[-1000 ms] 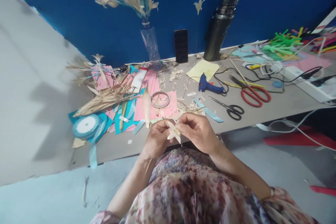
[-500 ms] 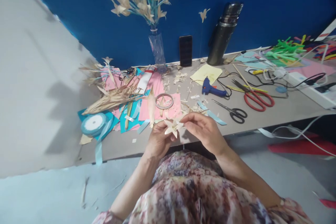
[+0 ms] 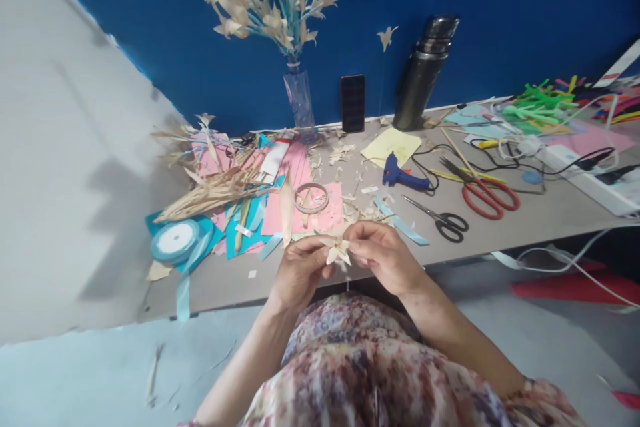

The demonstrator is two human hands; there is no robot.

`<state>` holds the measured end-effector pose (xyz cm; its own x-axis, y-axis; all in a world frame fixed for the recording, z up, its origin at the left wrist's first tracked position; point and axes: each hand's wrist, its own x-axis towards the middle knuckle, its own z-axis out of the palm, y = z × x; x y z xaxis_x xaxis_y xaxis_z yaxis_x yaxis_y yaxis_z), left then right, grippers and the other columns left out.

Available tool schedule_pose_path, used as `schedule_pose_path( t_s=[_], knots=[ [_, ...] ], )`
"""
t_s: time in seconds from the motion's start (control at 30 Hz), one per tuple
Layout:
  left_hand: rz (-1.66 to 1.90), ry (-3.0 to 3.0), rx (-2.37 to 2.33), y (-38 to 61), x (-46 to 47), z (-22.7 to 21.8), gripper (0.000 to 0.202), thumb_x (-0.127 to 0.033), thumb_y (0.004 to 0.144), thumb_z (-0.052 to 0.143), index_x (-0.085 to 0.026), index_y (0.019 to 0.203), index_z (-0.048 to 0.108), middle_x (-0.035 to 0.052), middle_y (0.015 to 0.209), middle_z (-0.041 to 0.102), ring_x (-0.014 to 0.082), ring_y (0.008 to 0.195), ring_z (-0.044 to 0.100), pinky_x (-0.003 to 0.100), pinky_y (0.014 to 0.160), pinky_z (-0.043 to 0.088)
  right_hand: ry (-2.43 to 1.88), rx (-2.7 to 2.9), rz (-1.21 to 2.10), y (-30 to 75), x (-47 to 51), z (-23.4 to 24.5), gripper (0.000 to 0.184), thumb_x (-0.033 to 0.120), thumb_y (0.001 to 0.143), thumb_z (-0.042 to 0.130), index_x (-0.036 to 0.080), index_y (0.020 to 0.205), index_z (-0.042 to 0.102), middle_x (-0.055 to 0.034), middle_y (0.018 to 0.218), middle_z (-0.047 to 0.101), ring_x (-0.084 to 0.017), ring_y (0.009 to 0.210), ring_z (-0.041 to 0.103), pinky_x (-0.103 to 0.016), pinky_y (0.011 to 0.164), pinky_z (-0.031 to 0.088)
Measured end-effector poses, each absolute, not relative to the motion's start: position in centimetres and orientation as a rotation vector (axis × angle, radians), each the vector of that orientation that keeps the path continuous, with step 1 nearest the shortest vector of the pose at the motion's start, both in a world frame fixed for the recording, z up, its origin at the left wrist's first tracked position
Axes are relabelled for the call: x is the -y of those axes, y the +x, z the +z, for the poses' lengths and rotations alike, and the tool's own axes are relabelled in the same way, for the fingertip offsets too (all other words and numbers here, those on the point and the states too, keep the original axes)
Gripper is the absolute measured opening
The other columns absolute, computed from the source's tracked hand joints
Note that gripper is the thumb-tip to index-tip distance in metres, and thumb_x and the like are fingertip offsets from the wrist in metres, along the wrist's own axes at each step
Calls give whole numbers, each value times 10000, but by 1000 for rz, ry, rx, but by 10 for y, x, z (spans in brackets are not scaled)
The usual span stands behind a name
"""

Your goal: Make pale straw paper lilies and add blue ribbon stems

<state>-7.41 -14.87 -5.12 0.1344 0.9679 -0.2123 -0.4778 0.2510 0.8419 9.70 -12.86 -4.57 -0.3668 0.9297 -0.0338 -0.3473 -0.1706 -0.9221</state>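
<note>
A small cream flower (image 3: 339, 251), its pointed petals spread like a star, is held between my two hands above the table's front edge. My left hand (image 3: 303, 271) is closed on it from the left, thumb and fingertips at its base. From the right, the fingertips of my right hand (image 3: 384, 255) pinch a petal at the flower's side. Just beyond my hands lie pink paper (image 3: 273, 210) with pale husk scraps, a ring of tape (image 3: 311, 198) and an upright-pointing piece of dried husk (image 3: 287, 210).
Dried husks (image 3: 215, 195) and a blue ribbon roll (image 3: 175, 240) lie left. A bottle (image 3: 301, 103) of husk flowers, a phone (image 3: 353, 103) and a thermos (image 3: 424, 77) stand behind. Right are a glue gun (image 3: 404, 175), black scissors (image 3: 445, 221), red-handled scissors (image 3: 487, 195) and a power strip (image 3: 590, 177).
The flower has turned and shifted slightly right, its petals tilting differently. My right fingers have closed in nearer to its centre, and the view has moved slightly.
</note>
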Motion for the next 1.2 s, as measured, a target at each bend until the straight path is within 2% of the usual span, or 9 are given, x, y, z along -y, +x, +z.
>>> schedule_pose_path(
  t_s=[0.1,0.27,0.5,0.57,0.67,0.73,0.93,1.07,1.2],
  knots=[
    [1155,683,-893,-71,147,-52,332,-340,593,931,-121,684,699,8,580,645,53,444,455,204,503,365,-781,1025,1772,92,126,-43,238,345,735,772,164,677,629,54,535,488,-73,490,349,-236,498,229],
    [1227,646,-973,-80,133,-38,321,-335,689,879,-144,763,631,-19,602,615,39,451,399,185,498,341,-788,942,1782,97,116,-39,277,381,719,797,171,692,618,75,518,447,-64,473,318,-233,486,205],
    [1220,751,-981,-96,79,15,384,-365,665,896,-151,680,577,-29,581,558,51,444,388,192,462,340,-1033,1404,1594,115,78,-24,179,286,727,779,163,705,652,40,607,556,-83,547,426,-214,506,310],
    [1204,739,-944,-84,61,23,398,-368,666,896,-151,669,562,-29,598,566,42,437,375,187,452,323,-1064,1468,1500,114,61,-16,133,263,744,758,166,790,678,40,647,571,-82,551,429,-206,497,320],
    [1176,746,-890,-58,39,27,394,-379,663,898,-141,672,584,-41,566,537,29,429,349,178,445,286,-1048,1420,1349,112,38,-5,250,288,774,757,184,986,678,25,794,613,-72,562,435,-202,498,336],
    [1174,767,-866,-42,28,28,382,-377,643,907,-125,683,623,-32,582,555,18,428,338,176,437,258,-1011,1340,1292,113,27,-1,314,311,770,776,193,1035,657,13,869,624,-64,558,429,-204,498,339],
    [1203,796,-918,-28,20,21,356,-376,619,911,-119,767,713,7,699,642,16,440,377,189,450,278,-806,1171,1377,126,21,-6,274,336,773,785,190,973,666,-25,924,666,-93,640,500,-223,563,391],
    [1218,932,-998,-30,22,16,279,-352,653,881,-140,791,765,8,645,632,55,471,417,212,476,311,-700,1027,1582,129,23,-7,292,420,780,779,169,871,661,-7,792,632,-59,522,388,-218,472,261],
    [1290,1261,-1064,-33,25,19,79,-247,708,824,-174,725,801,24,642,632,107,547,474,240,511,345,-660,916,1674,127,25,-2,290,394,725,793,166,739,614,14,684,595,-45,465,318,-231,454,175]
  ],
)
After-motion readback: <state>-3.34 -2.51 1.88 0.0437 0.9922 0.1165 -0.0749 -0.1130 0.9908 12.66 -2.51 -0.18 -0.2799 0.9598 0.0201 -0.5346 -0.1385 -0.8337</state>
